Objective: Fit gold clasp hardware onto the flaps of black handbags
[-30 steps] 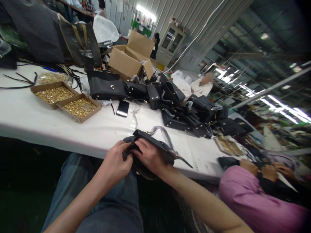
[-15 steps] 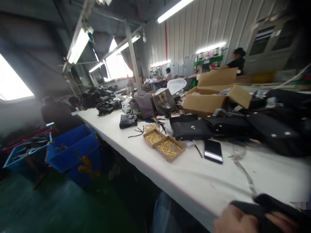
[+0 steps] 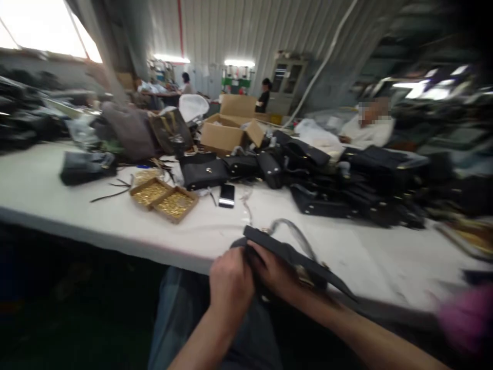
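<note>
1. head view, blurred by motion; both hands sit at the near edge of the white table [image 3: 115, 226], over the person's lap
2. left hand [image 3: 230, 283] curled closed on the near-left end of the black bag [image 3: 292, 257]; fingers wrapped, knuckles toward camera
3. right hand [image 3: 275, 272] also closed on the same bag, just beside the left, touching it; what the fingertips pinch is hidden, cannot tell
4. bag lies half on the table edge, half over the lap; flap runs out to the right; a wrapped handle [image 3: 292, 231] arcs behind it
5. judgement: fine work at the bag's left end; keep the bag braced against the table edge, grip close to the work point, eyes on the hands
6. nearby: two trays of gold hardware [image 3: 164, 198] far left, phone [image 3: 227, 195] just right of them, pile of black bags [image 3: 346, 180] far right, cardboard box [image 3: 227, 134] behind; all well apart from the hands
7. a seated person [image 3: 367, 131] far right; pink sleeve [image 3: 466, 316] at near right
</note>
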{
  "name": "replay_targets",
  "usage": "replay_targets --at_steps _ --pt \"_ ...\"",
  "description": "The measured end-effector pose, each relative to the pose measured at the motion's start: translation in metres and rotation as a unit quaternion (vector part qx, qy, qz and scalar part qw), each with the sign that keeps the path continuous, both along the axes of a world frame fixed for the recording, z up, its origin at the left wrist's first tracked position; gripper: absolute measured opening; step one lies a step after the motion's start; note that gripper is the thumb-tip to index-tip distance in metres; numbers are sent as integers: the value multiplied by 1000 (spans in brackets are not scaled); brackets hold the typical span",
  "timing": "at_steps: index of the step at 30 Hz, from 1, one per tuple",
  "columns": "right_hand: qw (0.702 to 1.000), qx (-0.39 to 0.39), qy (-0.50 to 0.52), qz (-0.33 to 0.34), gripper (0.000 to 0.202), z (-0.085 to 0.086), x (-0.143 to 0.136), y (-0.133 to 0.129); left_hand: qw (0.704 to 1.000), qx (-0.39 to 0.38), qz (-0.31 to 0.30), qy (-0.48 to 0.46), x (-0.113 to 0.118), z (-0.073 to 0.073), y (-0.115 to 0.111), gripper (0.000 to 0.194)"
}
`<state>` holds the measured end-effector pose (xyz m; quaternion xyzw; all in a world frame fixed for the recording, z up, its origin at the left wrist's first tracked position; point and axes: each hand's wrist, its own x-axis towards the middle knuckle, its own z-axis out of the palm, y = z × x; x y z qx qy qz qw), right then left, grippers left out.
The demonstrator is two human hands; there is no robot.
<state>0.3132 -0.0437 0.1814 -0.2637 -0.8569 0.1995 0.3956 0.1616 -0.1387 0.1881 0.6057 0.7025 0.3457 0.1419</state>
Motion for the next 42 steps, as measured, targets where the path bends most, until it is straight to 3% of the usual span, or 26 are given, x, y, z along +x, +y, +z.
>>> replay_targets --at_steps 4,10,17,26,33,38,42 --pt "991 -55 -117 -40 28 7 3 -4 1000 19 2 -13 -2 -13 9 24" --pt "993 -83 -72 -50 39 4 12 -6 1000 22 -6 -5 -2 -11 8 23" --pt "989 -142 -37 12 37 9 9 6 999 19 -11 -31 -6 -10 10 24" --pt "988 -136 -59 44 37 21 8 9 999 7 -7 -47 -5 -7 10 23" --pt "987 -148 -55 38 33 18 4 9 996 -11 36 -78 0 -16 12 20" --pt "985 -152 -74 20 32 16 4 10 997 9 40 -68 1 -13 16 20" --pt "988 -132 -73 16 32 16 3 10 994 -29 50 -92 0 -11 15 21"
